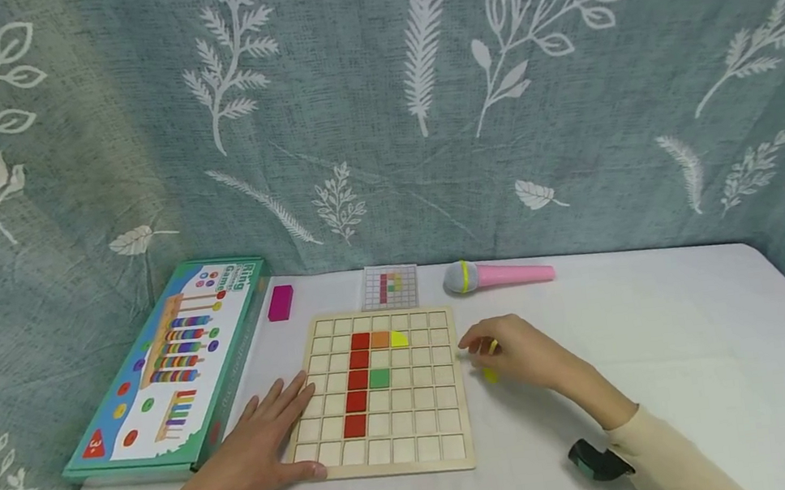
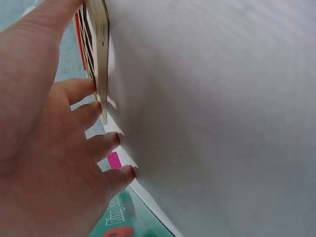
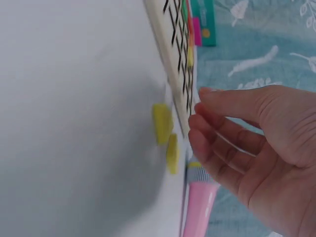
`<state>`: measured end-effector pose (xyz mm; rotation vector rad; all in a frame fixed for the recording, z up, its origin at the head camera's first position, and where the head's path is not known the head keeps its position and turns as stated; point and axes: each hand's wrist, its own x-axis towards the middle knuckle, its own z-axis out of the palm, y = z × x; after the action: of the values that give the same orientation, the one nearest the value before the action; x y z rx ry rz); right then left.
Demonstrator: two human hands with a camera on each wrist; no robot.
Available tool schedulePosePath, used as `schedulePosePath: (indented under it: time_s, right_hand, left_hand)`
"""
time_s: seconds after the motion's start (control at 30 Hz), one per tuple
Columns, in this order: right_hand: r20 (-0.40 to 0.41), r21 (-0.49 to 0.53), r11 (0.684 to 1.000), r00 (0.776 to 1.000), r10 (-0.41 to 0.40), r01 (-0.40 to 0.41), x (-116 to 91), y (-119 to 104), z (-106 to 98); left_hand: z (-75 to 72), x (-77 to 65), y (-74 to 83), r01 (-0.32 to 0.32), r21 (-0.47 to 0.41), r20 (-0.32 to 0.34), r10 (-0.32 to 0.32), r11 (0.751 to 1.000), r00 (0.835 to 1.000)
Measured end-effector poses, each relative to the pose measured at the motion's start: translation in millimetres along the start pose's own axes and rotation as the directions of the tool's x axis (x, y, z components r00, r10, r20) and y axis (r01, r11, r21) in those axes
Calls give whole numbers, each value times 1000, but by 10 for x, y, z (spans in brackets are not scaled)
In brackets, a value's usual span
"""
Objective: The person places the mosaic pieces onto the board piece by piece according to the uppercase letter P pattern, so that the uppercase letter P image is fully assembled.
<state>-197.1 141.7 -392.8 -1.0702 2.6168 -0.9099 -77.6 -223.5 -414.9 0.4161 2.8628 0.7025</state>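
A wooden grid board [image 1: 419, 465] lies on the table. On it, several red squares [image 1: 357, 379] form a column, beside an orange square [image 1: 380, 340], a yellow round-cornered piece [image 1: 399, 339] and a green square [image 1: 379, 378]. My left hand [image 1: 259, 445] rests against the board's left edge, fingers spread; the left wrist view shows the fingertips [image 2: 89, 85] touching its side. Just off the board's right edge hovers my right hand [image 1: 516, 351], its fingers loosely bent with nothing visible between them. Below it, two yellow pieces [image 3: 162, 123] lie on the table.
A green-edged game box [image 1: 165, 371] lies at the left, with a magenta block [image 1: 280, 303] next to it. Behind the board is a pattern card [image 1: 389, 287] showing coloured squares. A pink toy microphone [image 1: 506, 273] lies at the back. A patterned curtain [image 1: 362, 118] hangs behind.
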Motion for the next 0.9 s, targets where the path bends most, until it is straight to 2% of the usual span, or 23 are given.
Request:
schedulePosePath:
  time_s: [0.37,0.7,0.9]
  right_hand:
    - [-54,-32,992,992,117,-119,-247,116,21]
    - [-46,80,997,999,11,-7,-219,91,118]
    - [-41,129,991,999,-20,26,-207,81,152]
  left_hand:
    - [-3,0,10,17,-8,10,-17,1000,1000]
    - [7,2,-5,18,-4,6,-18,1000,1000]
    - [13,-1,-15,10,-6,5,-10,1000,1000]
